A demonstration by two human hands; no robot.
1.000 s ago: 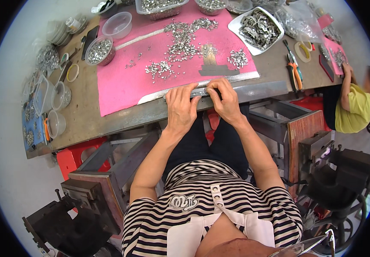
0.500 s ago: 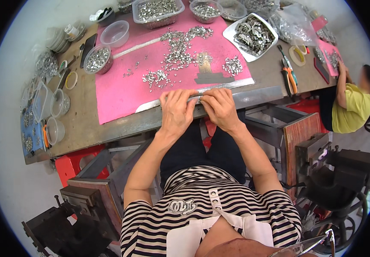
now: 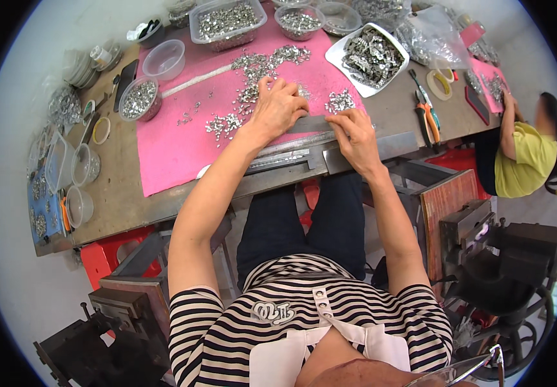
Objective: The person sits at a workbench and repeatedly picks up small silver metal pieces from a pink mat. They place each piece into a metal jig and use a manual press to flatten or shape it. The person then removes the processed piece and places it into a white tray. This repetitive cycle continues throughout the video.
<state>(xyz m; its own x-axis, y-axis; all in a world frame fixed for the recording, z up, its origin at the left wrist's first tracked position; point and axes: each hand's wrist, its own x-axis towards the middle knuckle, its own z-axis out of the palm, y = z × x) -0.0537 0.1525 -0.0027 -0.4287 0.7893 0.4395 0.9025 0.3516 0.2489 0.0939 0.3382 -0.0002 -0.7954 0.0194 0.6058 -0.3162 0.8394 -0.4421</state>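
My left hand (image 3: 277, 111) is over the pink mat (image 3: 169, 148), beside the spread of small shiny metal pieces (image 3: 249, 68). Its fingers are bent and apart, with nothing visible in them. A flat dark grey strip (image 3: 309, 124) lies between my hands. The thumb and forefinger of my right hand (image 3: 354, 137) are pinched together at the strip's right end; whether they hold it or something tiny is hidden. Close to the table's front edge lies a long silvery metal bar (image 3: 278, 161), untouched. A small heap of metal pieces (image 3: 340, 101) sits just beyond my right hand.
Tubs of metal pieces (image 3: 140, 100) stand left and along the back. A white dish (image 3: 334, 57) holds darker metal parts. Orange-handled pliers (image 3: 428, 122) and tape rolls (image 3: 439, 85) lie to the right. Another person in yellow (image 3: 527, 158) sits at the far right.
My hands have come apart from the bar at the front edge. The left reached forward over the pieces; the right moved right and slightly forward to the grey strip's end.
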